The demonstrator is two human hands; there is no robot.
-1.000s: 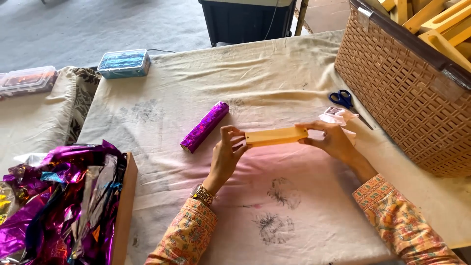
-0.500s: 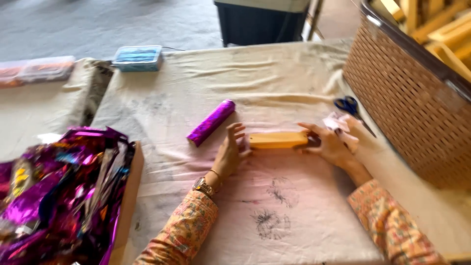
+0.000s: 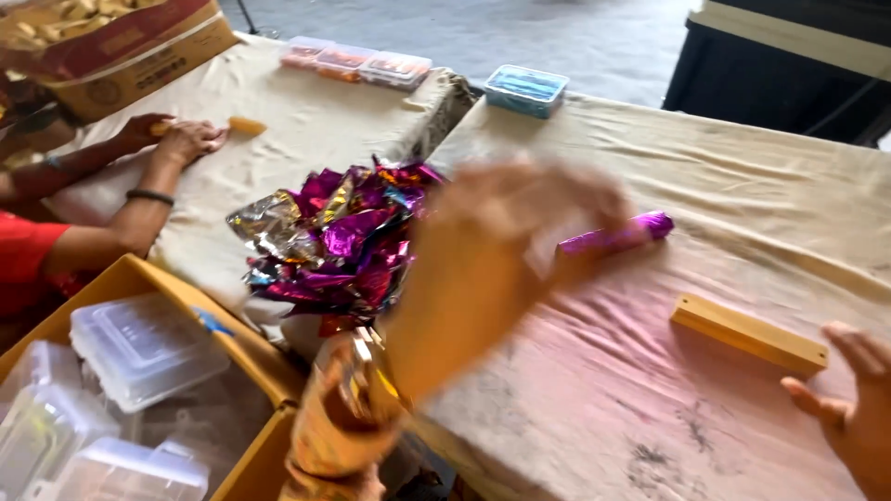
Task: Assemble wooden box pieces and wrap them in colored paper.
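Looks like a small packing workshop: long cloth-covered table point(image 3: 742, 176) on a grey concrete floor, heap of shiny purple foil wrappers point(image 3: 339, 237) at its left end, yellow crate of clear plastic boxes point(image 3: 139, 348) below that, another worker's hands point(image 3: 181, 139) beyond.
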